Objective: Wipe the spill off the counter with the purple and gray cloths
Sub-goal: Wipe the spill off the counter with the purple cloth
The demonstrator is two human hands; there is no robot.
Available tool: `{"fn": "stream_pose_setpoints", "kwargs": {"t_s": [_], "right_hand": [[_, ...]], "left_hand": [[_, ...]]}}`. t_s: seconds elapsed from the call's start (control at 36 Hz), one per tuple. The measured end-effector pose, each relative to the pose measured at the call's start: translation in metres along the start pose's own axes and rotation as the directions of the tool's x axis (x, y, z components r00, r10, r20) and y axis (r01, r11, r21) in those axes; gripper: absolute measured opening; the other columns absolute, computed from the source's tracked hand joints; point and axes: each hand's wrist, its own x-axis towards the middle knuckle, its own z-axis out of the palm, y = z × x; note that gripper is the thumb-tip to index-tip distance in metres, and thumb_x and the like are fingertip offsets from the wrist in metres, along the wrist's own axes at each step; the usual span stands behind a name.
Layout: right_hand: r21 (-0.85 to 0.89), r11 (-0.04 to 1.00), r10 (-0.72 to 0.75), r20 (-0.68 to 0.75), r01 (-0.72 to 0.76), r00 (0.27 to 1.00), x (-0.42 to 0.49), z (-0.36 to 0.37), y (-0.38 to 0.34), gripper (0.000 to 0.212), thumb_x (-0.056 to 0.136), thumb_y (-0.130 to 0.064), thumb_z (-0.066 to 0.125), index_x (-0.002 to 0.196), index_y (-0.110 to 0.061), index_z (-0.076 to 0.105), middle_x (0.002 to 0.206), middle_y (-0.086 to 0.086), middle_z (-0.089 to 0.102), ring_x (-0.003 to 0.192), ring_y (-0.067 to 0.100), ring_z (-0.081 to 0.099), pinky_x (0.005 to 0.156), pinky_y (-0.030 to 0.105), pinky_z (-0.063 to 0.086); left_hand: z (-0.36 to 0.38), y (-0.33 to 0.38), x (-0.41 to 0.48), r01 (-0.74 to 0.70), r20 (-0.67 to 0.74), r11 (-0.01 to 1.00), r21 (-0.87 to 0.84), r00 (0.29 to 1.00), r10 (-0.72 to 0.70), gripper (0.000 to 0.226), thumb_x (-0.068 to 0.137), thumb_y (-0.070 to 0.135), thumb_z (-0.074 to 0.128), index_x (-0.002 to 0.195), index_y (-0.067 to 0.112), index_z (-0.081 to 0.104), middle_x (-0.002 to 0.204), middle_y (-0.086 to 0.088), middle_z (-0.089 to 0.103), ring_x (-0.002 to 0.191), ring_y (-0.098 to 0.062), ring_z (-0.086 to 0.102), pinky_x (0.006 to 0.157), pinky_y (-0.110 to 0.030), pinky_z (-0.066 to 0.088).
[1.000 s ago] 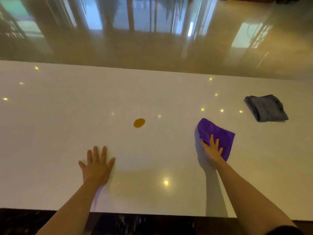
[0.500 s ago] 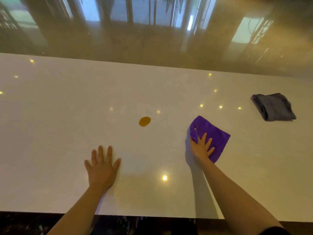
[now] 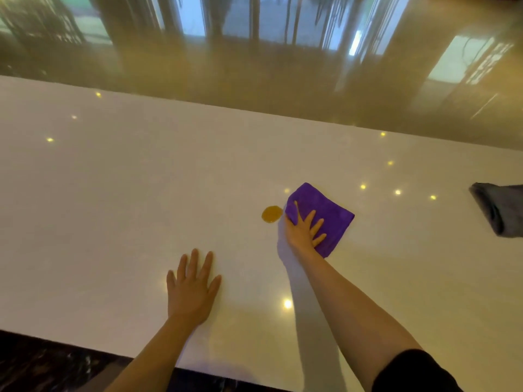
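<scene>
A small round amber spill [image 3: 272,213] lies on the white counter [image 3: 141,193]. Just to its right sits the folded purple cloth [image 3: 331,213], its left edge touching or nearly touching the spill. My right hand [image 3: 304,232] presses flat on the near left part of that cloth, fingers spread. My left hand [image 3: 192,290] rests flat on the bare counter, nearer to me and left of the spill, holding nothing. The gray cloth [image 3: 501,210] lies crumpled at the right edge of view, partly cut off.
The counter's far edge meets a glossy brown floor [image 3: 254,80] that mirrors windows. Its dark near edge [image 3: 56,360] runs along the bottom left. Small ceiling-light reflections dot the surface.
My right hand has slid the purple cloth leftward across the counter, right up to the spill. My left hand has stayed planted. The view has shifted, so the gray cloth now sits at the right edge.
</scene>
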Motion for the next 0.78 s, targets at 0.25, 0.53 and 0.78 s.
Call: {"fn": "stream_pose_setpoints", "kwargs": {"t_s": [0.25,0.53,0.78], "right_hand": [[-0.103,0.971,-0.199,0.150,0.216,0.968,0.021,0.014,-0.033,0.053,0.092,-0.055,0.026,0.142,-0.048,0.006,0.159,0.004,-0.006,0.144,0.030,-0.017,0.113,0.056,-0.013],[-0.304,0.786,-0.430,0.359,0.539,0.829,0.023,0.016,-0.030,0.051,0.091,-0.061,0.027,0.140,-0.050,0.017,0.159,0.002,-0.010,0.143,0.033,-0.019,0.113,0.056,-0.013],[-0.381,0.578,-0.535,0.491,0.722,0.688,0.008,-0.011,0.000,0.051,0.093,-0.056,0.027,0.142,-0.045,0.018,0.160,0.000,-0.005,0.145,0.030,-0.014,0.115,0.054,-0.011]], "left_hand": [[-0.004,-0.001,-0.001,-0.008,0.044,1.000,-0.016,0.999,0.009,0.120,0.038,0.070,-0.046,0.145,0.033,-0.005,0.159,0.000,-0.005,0.147,-0.023,-0.002,0.118,-0.045,0.009],[-0.001,0.003,-0.001,-0.014,0.067,1.000,-0.008,0.998,0.015,0.116,0.042,0.071,-0.044,0.144,0.027,-0.012,0.158,-0.003,-0.010,0.146,-0.025,-0.007,0.119,-0.047,0.006],[0.001,0.002,0.000,-0.004,0.060,1.000,0.011,0.998,0.003,0.109,0.046,0.075,-0.038,0.139,0.023,-0.019,0.159,-0.003,-0.009,0.147,-0.024,-0.006,0.119,-0.046,0.006]]}}
